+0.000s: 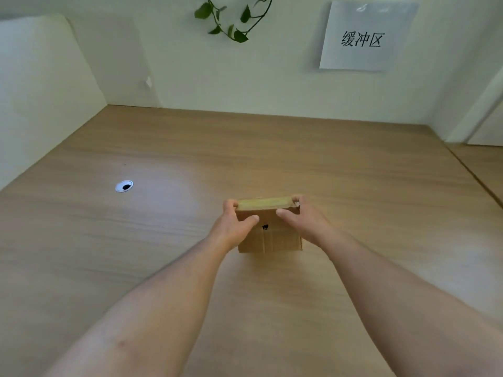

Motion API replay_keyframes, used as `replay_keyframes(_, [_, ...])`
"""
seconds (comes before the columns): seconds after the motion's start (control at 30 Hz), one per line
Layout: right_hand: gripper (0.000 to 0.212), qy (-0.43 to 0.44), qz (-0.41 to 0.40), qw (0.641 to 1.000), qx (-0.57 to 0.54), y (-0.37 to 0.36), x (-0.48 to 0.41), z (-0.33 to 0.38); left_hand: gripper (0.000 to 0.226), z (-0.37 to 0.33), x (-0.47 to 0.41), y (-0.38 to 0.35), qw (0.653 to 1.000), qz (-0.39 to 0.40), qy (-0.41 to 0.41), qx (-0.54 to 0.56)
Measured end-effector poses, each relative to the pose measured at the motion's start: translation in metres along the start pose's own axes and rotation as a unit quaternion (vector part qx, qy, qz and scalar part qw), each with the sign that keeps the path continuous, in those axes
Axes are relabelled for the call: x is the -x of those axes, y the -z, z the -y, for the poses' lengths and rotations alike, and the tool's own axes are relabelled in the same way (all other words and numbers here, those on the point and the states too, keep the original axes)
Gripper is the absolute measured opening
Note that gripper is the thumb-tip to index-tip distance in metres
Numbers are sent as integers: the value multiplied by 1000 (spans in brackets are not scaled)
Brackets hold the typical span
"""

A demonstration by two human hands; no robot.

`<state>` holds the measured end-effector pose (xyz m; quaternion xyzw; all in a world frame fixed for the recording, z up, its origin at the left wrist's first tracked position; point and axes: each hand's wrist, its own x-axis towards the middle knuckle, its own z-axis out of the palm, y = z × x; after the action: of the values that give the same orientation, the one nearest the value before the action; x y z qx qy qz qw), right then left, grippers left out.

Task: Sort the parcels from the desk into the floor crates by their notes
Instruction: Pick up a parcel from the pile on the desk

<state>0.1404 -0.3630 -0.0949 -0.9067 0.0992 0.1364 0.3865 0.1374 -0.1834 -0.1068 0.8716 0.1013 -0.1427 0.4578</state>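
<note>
A small brown cardboard parcel (275, 236) stands on the wooden desk (353, 186), with yellowish tape along its top edge and a small black mark on its near face. My left hand (231, 224) grips the parcel's left side, thumb on the near face and fingers curled over the top corner. My right hand (302, 221) grips the right side the same way. No crates and no note are in view.
A white cable grommet (124, 186) is set in the desk to the left. White partition walls enclose the desk at the back and on both sides. A paper sign (362, 39) with Chinese characters hangs on the back wall beside a green vine (234, 23).
</note>
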Motion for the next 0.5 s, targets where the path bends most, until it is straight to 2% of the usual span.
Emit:
replay_keyframes(0.1, [42, -2, -9, 1000, -3, -5, 33, 5, 37, 5, 36, 5, 999, -37, 16, -4])
replay_keyframes(0.17, [28, 0, -20, 1000, -2, -10, 53, 4, 30, 12, 59, 8, 997, -68, 19, -9])
replay_keyframes(0.2, [29, 3, -20, 1000, 4, -12, 62, 4, 30, 16, 70, 10, 997, -79, 23, -11])
replay_keyframes(0.27, [55, 22, -9, 999, 23, -18, 78, 5, 41, 25, 91, 15, 996, -80, 34, -14])
replay_keyframes(0.33, [80, 52, 11, 998, 41, -25, 94, 10, 71, 35, 112, 22, 997, -62, 40, -20])
replay_keyframes(0.4, [91, 70, 29, 996, 42, -31, 106, 16, 90, 44, 130, 30, 998, -38, 48, -30])
replay_keyframes(0.5, [99, 101, 59, 992, 37, -47, 122, 29, 92, 61, 157, 46, 997, -50, 49, -23])
